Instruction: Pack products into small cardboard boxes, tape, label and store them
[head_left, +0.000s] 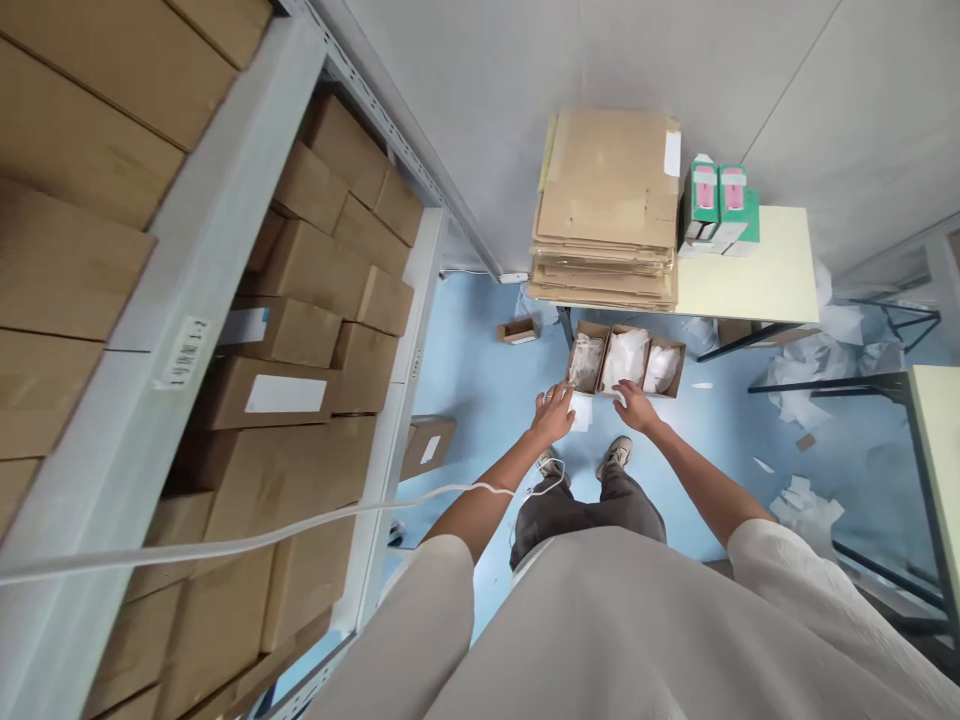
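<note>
Reaching over three lidless cartons, centre of the frame, two bare hands.

Item: left-hand carton (pixel 592 329), pale wrapped contents; left hand (pixel 553 412) at its near corner, fingers loosely bent and slightly spread, contact uncertain.

Item: middle carton (pixel 628 329), set against its neighbour, white filling heaped inside; right hand (pixel 634 405) at its near edge, thumb and forefinger apart, other fingers bent; whether anything is pinched cannot be told.

Item: right-hand carton (pixel 679 372), white filling, just right of the middle one.

Risks, as judged:
White cable (pixel 300 533), from the left edge across the left forearm: might snag or tug if that arm swings out.
White sheet (pixel 581 412), below the cartons beside the left hand: could slide underfoot, the shoes (pixel 615 452) being near.
Table (pixel 780 270), upper right, above the cartons: a carton raised straight up might strike its edge.
Flattened cardboard stack (pixel 607 190), upper centre, reaching the table's front edge: a knock could shift it.
Loose fill: could spill if a carton tips, there being no closed lids.
</note>
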